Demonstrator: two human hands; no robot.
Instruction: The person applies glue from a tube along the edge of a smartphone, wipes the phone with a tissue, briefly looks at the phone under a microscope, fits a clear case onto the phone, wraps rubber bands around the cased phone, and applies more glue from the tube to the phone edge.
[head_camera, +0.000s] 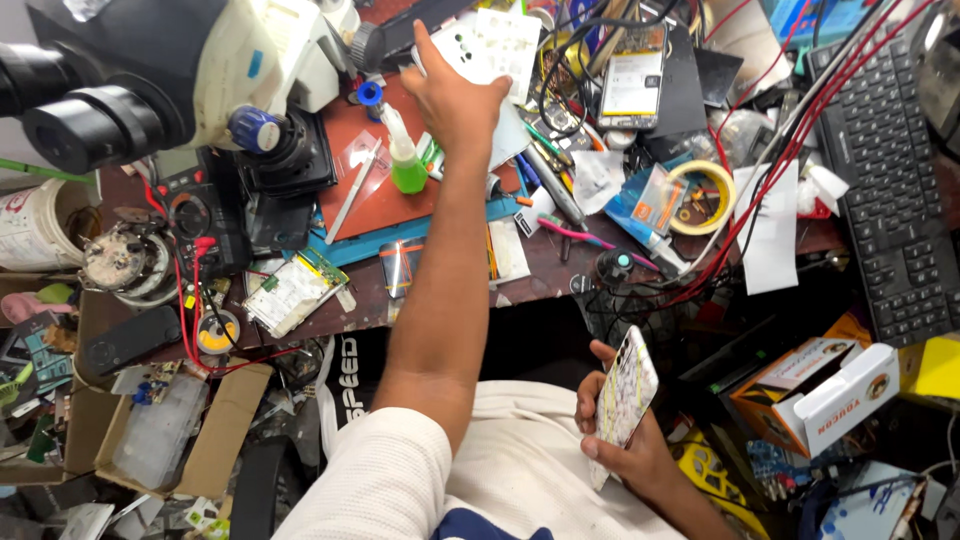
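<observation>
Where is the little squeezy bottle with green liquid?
In the head view, the small clear squeeze bottle of green liquid stands on the reddish-brown work mat, just left of the person's outstretched left hand and right of the white microscope.

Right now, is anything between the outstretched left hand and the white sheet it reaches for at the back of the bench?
Nothing visible. The left hand is already on the white sheet, its fingers lying against it. The green dropper bottle stands beside the wrist, not in the path. The right hand holds a phone down near the lap.
</observation>
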